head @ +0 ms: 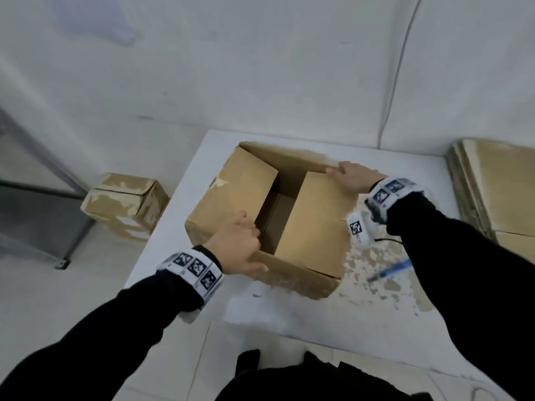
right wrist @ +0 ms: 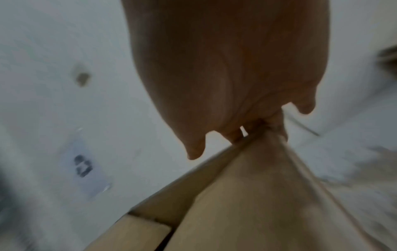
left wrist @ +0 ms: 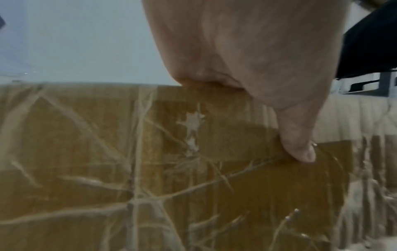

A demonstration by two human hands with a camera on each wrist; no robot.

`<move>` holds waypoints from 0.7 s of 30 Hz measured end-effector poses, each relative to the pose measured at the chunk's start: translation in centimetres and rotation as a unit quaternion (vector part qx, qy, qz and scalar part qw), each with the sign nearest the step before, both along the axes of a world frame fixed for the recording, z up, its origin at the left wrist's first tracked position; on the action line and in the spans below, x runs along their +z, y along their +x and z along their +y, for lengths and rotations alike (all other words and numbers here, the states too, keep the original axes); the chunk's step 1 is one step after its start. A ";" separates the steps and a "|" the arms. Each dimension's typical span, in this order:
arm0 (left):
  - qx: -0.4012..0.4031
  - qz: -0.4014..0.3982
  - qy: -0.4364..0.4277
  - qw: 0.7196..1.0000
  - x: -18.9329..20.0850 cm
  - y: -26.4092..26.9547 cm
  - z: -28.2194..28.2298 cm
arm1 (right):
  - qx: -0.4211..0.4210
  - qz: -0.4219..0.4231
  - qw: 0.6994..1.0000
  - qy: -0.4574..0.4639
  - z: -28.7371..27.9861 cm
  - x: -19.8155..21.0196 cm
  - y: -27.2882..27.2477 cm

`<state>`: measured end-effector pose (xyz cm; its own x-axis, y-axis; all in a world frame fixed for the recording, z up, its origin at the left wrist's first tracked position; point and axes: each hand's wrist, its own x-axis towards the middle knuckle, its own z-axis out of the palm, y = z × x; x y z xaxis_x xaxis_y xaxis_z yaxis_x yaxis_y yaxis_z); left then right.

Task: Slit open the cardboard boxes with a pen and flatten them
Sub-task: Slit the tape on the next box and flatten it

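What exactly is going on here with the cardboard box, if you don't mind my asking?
A person is handling an open cardboard box on a white table. The left hand grips its near edge, and the right hand holds its far corner. The top flaps are loose, and the box is not yet flattened. A blue pen lies on the table beside it. Flattened cardboard is stacked at the right, and another box sits on the floor.
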<state>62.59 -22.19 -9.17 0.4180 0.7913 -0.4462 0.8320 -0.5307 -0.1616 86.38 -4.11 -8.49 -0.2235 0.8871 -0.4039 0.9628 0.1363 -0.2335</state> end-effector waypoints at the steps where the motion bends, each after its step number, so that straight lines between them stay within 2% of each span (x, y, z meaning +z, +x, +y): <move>1: -0.004 -0.011 0.009 1.000 0.0 -0.1 0.0 | 0.041 -0.021 0.998 0.048 -1.3 0.7 -1.5; 2: -0.007 -0.024 0.015 1.000 -0.1 -0.2 0.0 | 0.107 -0.030 0.991 0.073 -2.8 1.6 -3.3; 4: -0.010 -0.046 0.014 0.999 -0.2 -0.2 -0.1 | 0.245 -0.033 0.969 0.020 -5.7 2.5 -6.6; 5: -0.013 -0.053 0.014 0.998 -0.2 -0.2 -0.1 | 0.279 -0.054 0.958 -0.039 -6.8 2.6 -7.8; 7: -0.026 -0.050 0.027 0.998 -0.3 -0.4 -0.2 | 0.271 -0.120 0.949 -0.111 -8.4 3.4 -8.8; 9: -0.048 -0.041 0.045 0.997 -0.6 -0.7 -0.2 | 0.255 -0.124 0.957 -0.057 -9.1 5.2 -7.6; 11: -0.072 -0.035 0.059 0.995 -0.7 -0.8 -0.1 | 0.255 -0.061 0.962 0.070 -10.1 7.7 -5.4; 14: -0.099 -0.006 0.083 0.992 0.0 -0.2 -0.1 | 0.175 0.028 0.979 0.098 -13.0 11.7 -1.1; 16: -0.122 0.030 0.117 0.985 0.9 0.0 -0.7 | 0.089 -0.003 0.991 0.101 -14.9 12.1 2.1; 19: -0.130 0.073 0.199 0.969 3.2 -1.4 -1.9 | -0.066 -0.061 0.996 0.017 -16.6 8.8 4.4; 21: -0.093 0.046 0.258 0.961 4.8 -3.5 -2.2 | -0.137 0.013 0.986 -0.097 -17.2 5.7 3.8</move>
<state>59.06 -24.39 -4.36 0.5517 0.8321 -0.0568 0.7001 -0.4990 -0.5108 90.21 -21.27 -2.78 0.0009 0.8223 -0.5690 0.9505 -0.1775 -0.2551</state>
